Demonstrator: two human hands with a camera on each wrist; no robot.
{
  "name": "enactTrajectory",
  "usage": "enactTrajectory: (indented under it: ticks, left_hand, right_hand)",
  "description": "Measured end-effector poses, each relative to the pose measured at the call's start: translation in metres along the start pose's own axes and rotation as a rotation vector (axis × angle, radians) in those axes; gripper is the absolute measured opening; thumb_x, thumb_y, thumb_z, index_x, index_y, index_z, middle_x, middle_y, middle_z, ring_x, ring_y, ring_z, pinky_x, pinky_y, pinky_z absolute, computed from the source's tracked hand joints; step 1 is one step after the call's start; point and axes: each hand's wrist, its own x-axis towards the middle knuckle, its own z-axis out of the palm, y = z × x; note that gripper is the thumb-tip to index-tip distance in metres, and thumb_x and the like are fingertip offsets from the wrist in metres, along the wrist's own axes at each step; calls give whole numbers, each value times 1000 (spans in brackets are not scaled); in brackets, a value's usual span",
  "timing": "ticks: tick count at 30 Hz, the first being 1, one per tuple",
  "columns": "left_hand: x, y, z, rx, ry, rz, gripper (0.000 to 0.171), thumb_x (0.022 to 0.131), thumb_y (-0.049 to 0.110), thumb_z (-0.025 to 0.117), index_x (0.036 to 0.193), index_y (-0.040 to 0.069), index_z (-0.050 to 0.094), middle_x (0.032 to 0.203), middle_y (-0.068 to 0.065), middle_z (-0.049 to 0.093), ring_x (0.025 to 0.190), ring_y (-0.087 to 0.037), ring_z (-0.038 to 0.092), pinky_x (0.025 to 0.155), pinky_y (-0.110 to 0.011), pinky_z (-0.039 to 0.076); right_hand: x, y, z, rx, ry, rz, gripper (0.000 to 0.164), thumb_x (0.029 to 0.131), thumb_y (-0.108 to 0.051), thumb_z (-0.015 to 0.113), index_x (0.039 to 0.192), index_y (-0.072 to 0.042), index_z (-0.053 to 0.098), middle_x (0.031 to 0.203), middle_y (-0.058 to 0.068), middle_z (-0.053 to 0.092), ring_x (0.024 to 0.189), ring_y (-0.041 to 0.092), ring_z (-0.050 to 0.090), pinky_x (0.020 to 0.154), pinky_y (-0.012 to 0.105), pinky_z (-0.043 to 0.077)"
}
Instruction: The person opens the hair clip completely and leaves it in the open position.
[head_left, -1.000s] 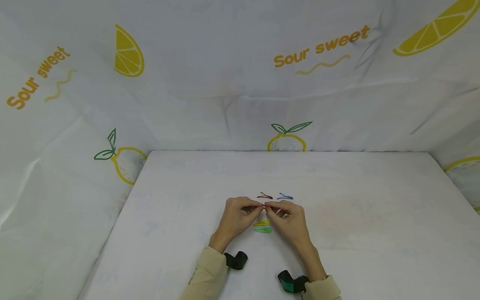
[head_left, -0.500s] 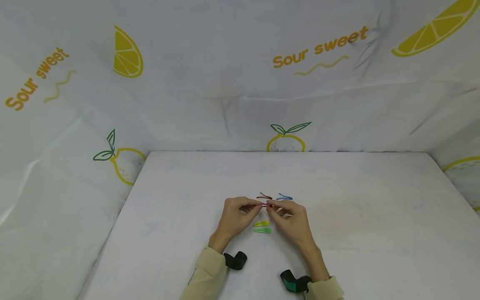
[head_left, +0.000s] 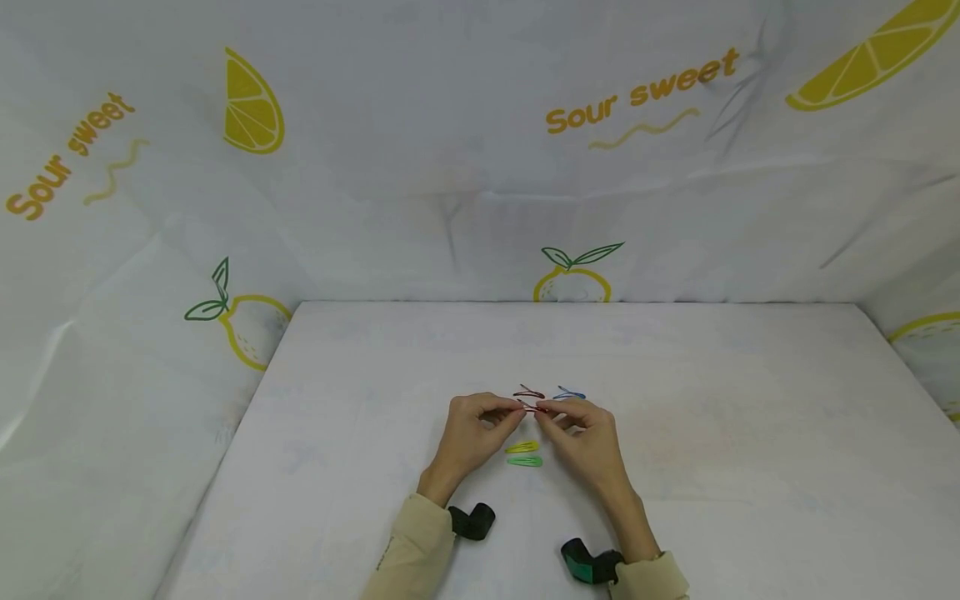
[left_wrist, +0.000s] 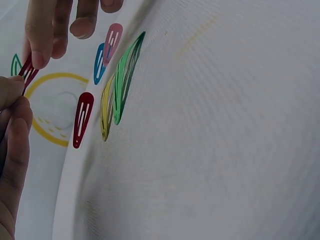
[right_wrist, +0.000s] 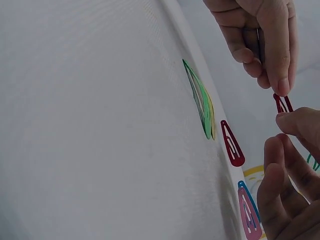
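Observation:
A dark red snap hair clip (head_left: 530, 407) is pinched at its ends between my two hands, above the table. My left hand (head_left: 474, 435) holds one end between thumb and index finger; my right hand (head_left: 583, 442) pinches the other. In the head view a thin arm sticks up from the held clip. Just beyond lie another dark red clip (head_left: 531, 392) and a blue clip (head_left: 572, 393). Below my fingers are a yellow clip (head_left: 522, 447) and a green clip (head_left: 524, 461). A pink clip (left_wrist: 113, 42) overlaps the blue one in the left wrist view.
The white table (head_left: 360, 358) meets a pale cloth backdrop (head_left: 420, 167) printed with lemons and lettering. Black curved pieces (head_left: 472, 522) sit at both wrists, beside the beige sleeves (head_left: 416, 542).
My hands have drawn slightly apart, so more of the held clip shows. It looked flat half a second ago and now has an arm raised. The clips on the table stay put.

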Motion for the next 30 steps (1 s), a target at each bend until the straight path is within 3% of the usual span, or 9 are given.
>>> enactTrajectory:
  ticks: [12,24,30]
  left_hand:
    - [2,-2,-1,94,-36,-1,4,87,4,79,88,1,81,80,-10,78,66,-11,70,62,-15,55]
    - [7,-6,0,209,-81,-62,5,87,5,78,85,2,81,75,-7,76,61,-7,63,58,-14,50]
    - [11,-9,3,225,-119,-119,6,88,7,78,85,2,81,74,-6,76,61,-5,61,59,-14,48]
  right_hand:
    - [2,3,-1,-65,21,22,11,83,-1,80,92,-7,82,84,8,77,64,2,65,64,20,55]
    - [4,4,0,-99,-11,243,8,86,-7,80,93,-6,82,69,9,69,52,3,50,50,18,40]
    - [5,6,1,-81,-19,264,8,88,-7,78,94,-3,81,66,9,67,49,3,48,47,18,37]
